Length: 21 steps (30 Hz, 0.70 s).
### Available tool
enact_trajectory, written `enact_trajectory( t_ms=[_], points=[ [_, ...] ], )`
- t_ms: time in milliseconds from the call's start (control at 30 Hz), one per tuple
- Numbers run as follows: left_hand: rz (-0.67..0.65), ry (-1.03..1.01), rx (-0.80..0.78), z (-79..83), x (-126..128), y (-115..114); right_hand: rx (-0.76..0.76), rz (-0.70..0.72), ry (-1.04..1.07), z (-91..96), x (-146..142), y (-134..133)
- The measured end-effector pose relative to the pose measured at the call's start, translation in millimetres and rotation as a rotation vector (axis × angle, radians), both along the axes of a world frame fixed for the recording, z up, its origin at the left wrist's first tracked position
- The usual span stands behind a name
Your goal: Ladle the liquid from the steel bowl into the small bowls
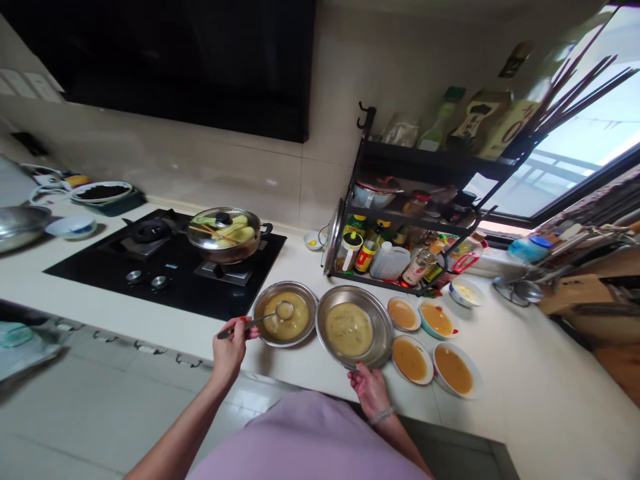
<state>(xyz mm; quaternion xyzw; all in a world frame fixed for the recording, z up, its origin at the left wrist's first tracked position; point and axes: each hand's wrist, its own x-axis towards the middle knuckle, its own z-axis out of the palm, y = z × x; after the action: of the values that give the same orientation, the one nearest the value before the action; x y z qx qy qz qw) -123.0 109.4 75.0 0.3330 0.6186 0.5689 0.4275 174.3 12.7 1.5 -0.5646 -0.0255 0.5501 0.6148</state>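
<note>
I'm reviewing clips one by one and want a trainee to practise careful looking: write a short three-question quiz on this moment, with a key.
1. Which hand holds the ladle?
2. True or false: the lidded pan stands on the stove.
3. How many bowls of orange-brown liquid stand to the right of the two metal bowls?

Key: 1. The left hand. 2. True. 3. Four.

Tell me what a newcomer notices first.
Two steel bowls of yellowish liquid, front and center: the left hand holds a ladle at one, the right hand touches the other. Four bowls of orange liquid sit to their right. A lidded pan stands on the stove, left.
</note>
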Motion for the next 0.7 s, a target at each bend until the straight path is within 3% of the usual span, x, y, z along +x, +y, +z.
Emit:
enact_trajectory(
  t_ms=[200, 367, 567, 700],
  points=[
    [0.010, -0.099, 0.015, 13.4, 3, -1, 0.002, 0.020, -0.006, 0.3, 0, -1],
    [-0.085, -0.133, 0.040, 31.7, 25, -3, 0.001, 0.007, -0.013, -2.4, 0, -1],
    [-0.318, -0.077, 0.117, 39.4, 69, -13, 0.011, 0.026, -0.011, -5.1, 2, -1],
    [-0.555, 0.184, 0.324, 32.8, 84, -23, 0.004, 0.017, -0.002, -4.0, 2, -1]
  ],
)
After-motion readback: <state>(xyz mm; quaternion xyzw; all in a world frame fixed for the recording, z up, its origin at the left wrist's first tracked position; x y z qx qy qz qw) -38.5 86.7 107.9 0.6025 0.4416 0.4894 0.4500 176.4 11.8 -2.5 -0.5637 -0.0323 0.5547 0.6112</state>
